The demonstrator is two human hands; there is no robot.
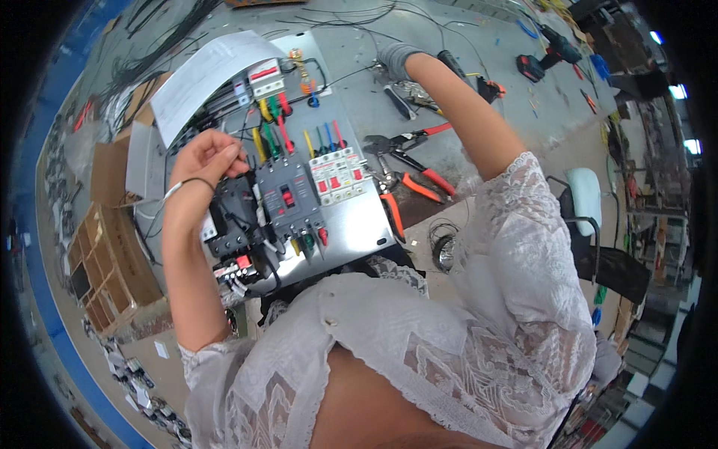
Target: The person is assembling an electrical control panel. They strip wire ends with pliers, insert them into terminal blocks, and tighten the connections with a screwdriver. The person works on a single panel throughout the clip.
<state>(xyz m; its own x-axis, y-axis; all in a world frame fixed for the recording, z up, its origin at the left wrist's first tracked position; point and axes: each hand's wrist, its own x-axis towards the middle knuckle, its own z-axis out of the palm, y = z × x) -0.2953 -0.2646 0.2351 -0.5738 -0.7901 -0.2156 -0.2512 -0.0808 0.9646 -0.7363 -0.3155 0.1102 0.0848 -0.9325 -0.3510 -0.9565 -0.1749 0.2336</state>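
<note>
Standing at far left, a brown compartmented box, with a cardboard box just behind it. Left hand raised over the left side of the metal panel; fingers curled inward, thumb close to the index finger. Cannot tell whether a thin wire is pinched there. White paper sheet, bowed, lies beyond this hand, across the panel's upper left corner.

Panel lies directly in front of the person. Mounted on it: a large grey breaker with red toggle, near the left hand; a white breaker with red handle, farther up; a row of white breakers at right. Yellow, green and red sleeved wire ends stand out from the grey breaker.

Right of the panel: pliers with red-and-black handles. Right hand, grey-covered, reaches among tools beyond; fingers obscured, grip cannot be told. Cordless drill farther right, on the bench.
</note>
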